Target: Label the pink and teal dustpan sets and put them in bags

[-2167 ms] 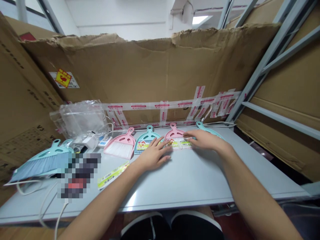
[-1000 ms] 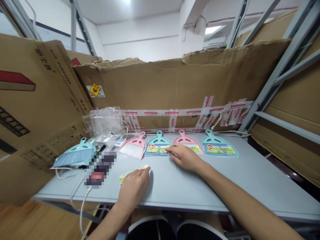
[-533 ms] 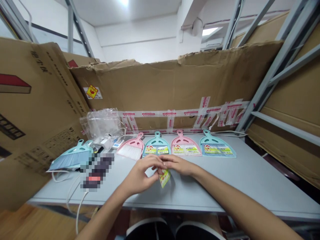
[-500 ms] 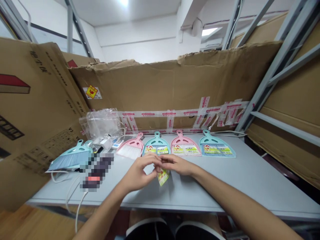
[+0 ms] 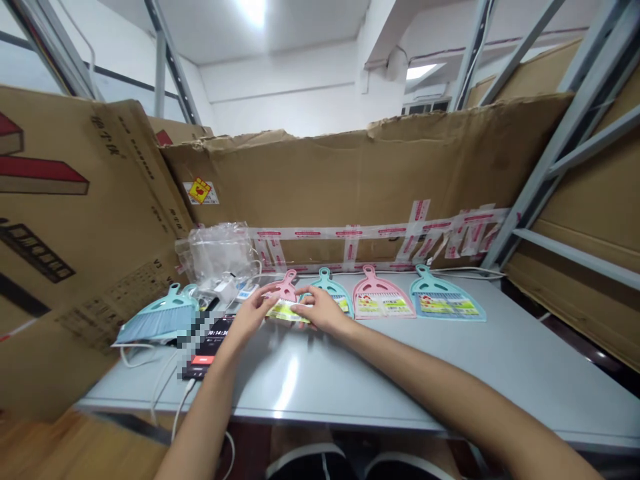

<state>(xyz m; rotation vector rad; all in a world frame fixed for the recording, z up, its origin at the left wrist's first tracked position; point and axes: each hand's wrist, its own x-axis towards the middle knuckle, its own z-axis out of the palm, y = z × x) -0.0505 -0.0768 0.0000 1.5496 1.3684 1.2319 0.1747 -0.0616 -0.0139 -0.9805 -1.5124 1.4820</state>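
A printed yellow-green label (image 5: 287, 311) stretches between my two hands, its face toward me. My left hand (image 5: 250, 315) pinches its left end. On the right end, the fingers of my right hand (image 5: 323, 311) are closed. Both hands are over the front of a pink dustpan (image 5: 284, 285), whose lower part and brush are mostly covered. Just right of it lies a teal dustpan (image 5: 325, 275), partly behind my right hand. Farther right, a second pink dustpan (image 5: 370, 283) and a teal one (image 5: 425, 280) each carry a brush with a similar label across it.
At the left lies another teal dustpan with a blue brush (image 5: 160, 321), beside a phone (image 5: 220, 337) and white cables. Clear plastic bags (image 5: 220, 253) are heaped behind. Cardboard (image 5: 310, 180) walls the back of the grey table (image 5: 400, 380); metal shelf posts (image 5: 530, 167) rise at right.
Both hands have moved left, from in front of the teal dustpan to the leftmost pink one in the row. The label, hanging folded before, is now spread between them. The view has shifted slightly.
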